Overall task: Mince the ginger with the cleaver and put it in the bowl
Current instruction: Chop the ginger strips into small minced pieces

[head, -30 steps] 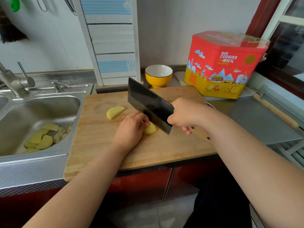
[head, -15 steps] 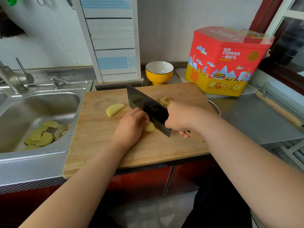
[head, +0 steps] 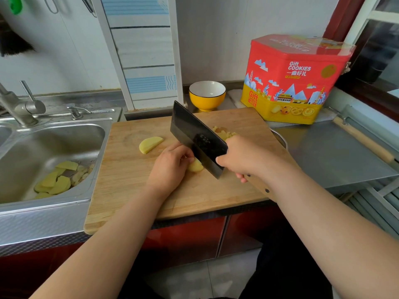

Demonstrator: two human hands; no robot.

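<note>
Wooden cutting board nearest. Left hand pins ginger piece under curled fingers. Right hand clenched round cleaver handle, blade against ginger. Loose slice left; minced bits behind blade. Yellow bowl beyond board.

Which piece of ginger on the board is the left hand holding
The piece beside the cleaver, under the left hand. The half-round slice lies untouched, farther left.

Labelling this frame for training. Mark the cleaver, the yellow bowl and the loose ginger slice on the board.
cleaver [head: 190, 132]: head view, flat of the dark blade.
yellow bowl [head: 206, 102]: head view, yellow outer wall.
ginger slice [head: 150, 144]: head view, middle of its cut face.
</note>
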